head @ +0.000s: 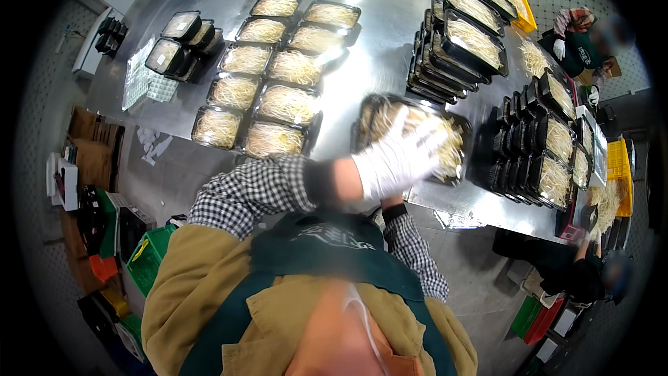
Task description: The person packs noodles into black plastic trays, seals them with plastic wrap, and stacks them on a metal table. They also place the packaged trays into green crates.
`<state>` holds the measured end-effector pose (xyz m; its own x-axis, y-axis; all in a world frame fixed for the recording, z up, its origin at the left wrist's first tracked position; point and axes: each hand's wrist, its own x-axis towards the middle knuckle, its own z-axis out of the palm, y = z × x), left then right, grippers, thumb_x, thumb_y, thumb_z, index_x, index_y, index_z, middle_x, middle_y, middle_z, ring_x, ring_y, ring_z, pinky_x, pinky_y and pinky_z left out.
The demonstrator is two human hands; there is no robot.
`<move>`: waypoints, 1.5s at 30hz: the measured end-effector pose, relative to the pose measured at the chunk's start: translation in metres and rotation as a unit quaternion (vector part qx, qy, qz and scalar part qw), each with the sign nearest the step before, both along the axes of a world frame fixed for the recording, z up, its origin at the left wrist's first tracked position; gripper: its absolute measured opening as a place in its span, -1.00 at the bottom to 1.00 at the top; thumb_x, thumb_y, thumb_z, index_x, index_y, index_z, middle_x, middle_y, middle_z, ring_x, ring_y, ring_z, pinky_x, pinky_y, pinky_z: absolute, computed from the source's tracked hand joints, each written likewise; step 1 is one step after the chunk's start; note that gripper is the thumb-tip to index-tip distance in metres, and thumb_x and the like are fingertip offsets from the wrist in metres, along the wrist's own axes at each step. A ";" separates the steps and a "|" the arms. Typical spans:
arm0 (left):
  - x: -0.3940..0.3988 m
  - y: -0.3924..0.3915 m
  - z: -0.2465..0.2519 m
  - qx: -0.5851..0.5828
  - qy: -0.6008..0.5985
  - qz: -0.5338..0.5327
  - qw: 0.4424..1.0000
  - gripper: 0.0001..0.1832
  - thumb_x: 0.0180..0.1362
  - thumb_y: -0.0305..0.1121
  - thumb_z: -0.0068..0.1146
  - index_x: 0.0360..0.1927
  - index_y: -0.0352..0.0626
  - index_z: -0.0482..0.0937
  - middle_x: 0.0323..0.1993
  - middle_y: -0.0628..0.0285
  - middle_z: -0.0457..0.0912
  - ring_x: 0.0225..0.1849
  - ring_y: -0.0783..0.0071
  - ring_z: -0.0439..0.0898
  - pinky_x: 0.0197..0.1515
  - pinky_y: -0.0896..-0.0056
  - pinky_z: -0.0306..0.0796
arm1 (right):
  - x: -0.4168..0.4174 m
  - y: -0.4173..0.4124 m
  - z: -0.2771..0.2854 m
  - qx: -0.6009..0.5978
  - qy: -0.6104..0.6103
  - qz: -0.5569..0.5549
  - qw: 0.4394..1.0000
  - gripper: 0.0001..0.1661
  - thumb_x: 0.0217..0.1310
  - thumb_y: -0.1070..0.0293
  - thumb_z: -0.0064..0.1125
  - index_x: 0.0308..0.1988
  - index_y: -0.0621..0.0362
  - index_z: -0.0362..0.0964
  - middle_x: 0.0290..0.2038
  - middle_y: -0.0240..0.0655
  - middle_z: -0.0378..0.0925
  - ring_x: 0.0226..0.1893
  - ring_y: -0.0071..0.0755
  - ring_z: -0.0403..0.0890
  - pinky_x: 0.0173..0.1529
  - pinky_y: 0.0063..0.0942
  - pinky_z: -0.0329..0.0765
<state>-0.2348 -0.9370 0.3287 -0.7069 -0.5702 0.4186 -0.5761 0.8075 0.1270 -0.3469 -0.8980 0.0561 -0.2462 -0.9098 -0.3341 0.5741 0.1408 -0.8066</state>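
Observation:
My left hand (404, 159), in a blurred white glove, lies with spread fingers over the bean sprouts in a black plastic tray (455, 175). This tray is near the table's front edge. My right hand is hidden behind the left; only a bit of its wrist (392, 201) shows at the tray's near side, so its hold cannot be seen. Left of the tray, black trays of bean sprouts (274, 141) stand in two rows. A tall stack of filled trays (472, 44) rises behind it on the right, with more stacked trays (553, 180) farther right.
The steel table (365, 68) has small stacked packs (167, 56) and label sheets (136, 78) at left. A yellow crate of sprouts (528, 18) is at the back right. Co-workers stand at the upper right (579, 52) and lower right (574, 271). A green crate (151, 256) is on the floor.

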 end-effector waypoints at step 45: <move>0.161 -0.377 -0.131 0.654 0.619 0.118 0.419 -0.17 0.21 0.26 -0.25 0.33 -0.21 0.10 0.33 0.02 0.11 0.33 0.23 0.10 0.32 0.16 -0.01 | 0.034 -0.399 -0.014 -0.198 0.460 0.018 0.865 -0.52 0.33 0.27 -0.12 0.16 0.28 0.19 0.11 -0.24 0.36 0.09 -0.33 0.36 0.18 -0.41 0.30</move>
<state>-0.0735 -1.3138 0.1974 -0.2690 -0.8770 -0.3982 0.5405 -0.4796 0.6913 -0.3126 -1.2975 0.0421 -0.2118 -0.9207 0.3277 -0.3367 -0.2461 -0.9089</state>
